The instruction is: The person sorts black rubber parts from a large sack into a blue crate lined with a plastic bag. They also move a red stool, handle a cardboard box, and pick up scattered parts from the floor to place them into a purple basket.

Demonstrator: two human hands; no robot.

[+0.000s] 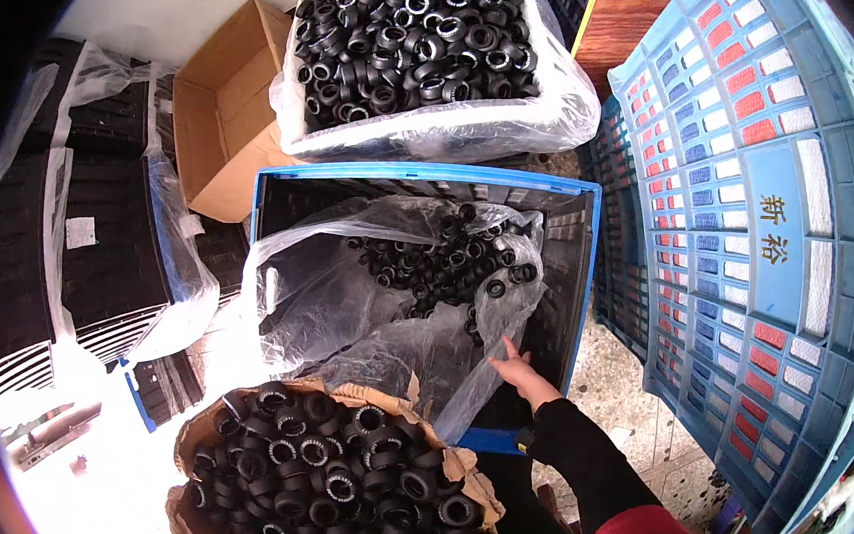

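Note:
My right hand [524, 373] reaches over the right side of a blue-rimmed crate [425, 170], its fingers apart at the edge of a clear plastic liner [462, 395]. The fingertips appear to touch the plastic. Inside the liner, a loose heap of small black rings [427, 267] gathers toward the far right part. Closer to me stands an open cardboard box [476, 477] with a torn rim, filled with larger black rings with pale markings [330, 485]. My left hand is out of view.
Beyond the crate, a plastic-lined container [437, 139] is heaped with black rings. An open cardboard carton [220, 115] leans at the far left, beside dark plastic-wrapped crates [95, 211]. A tall light-blue slatted basket [763, 263] with red, blue and white strips stands on the right.

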